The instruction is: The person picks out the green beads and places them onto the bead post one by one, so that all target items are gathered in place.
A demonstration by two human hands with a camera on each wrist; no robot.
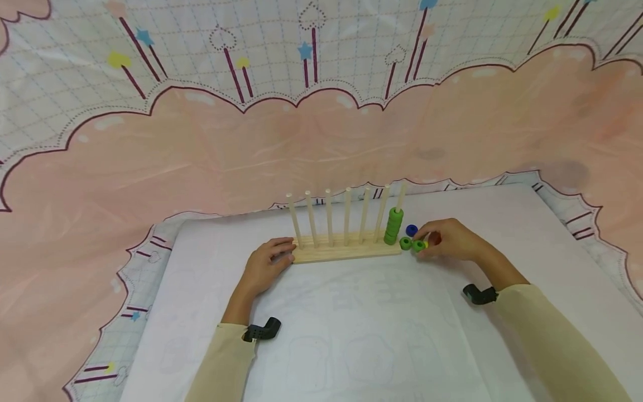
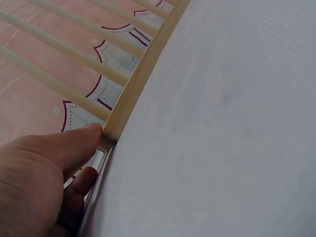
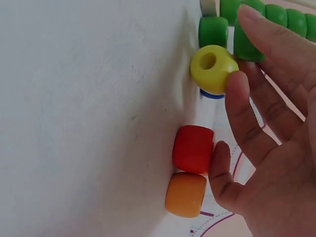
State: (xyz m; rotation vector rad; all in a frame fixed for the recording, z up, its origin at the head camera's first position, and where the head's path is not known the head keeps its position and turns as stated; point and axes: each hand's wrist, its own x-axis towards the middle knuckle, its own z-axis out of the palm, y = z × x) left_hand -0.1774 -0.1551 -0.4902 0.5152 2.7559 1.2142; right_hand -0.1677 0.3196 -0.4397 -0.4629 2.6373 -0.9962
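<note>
A wooden peg stand (image 1: 346, 253) with a row of upright pegs stands on the white surface. Its rightmost peg carries a stack of green beads (image 1: 394, 226); the other pegs are bare. My left hand (image 1: 263, 265) holds the left end of the base, the thumb at its corner (image 2: 109, 133). Right of the stand, my right hand (image 1: 454, 240) pinches a green bead (image 3: 247, 47) between thumb and fingers. Another green bead (image 1: 406, 243) lies by the base's right end. A yellow bead (image 3: 217, 79) is at one fingertip, and a blue bead (image 1: 412, 229) lies just behind.
A red bead (image 3: 193, 149) and an orange bead (image 3: 186, 194) lie side by side below the right hand's little finger in the right wrist view. A pink patterned cloth (image 1: 321, 145) hangs behind the white tabletop (image 1: 351, 335).
</note>
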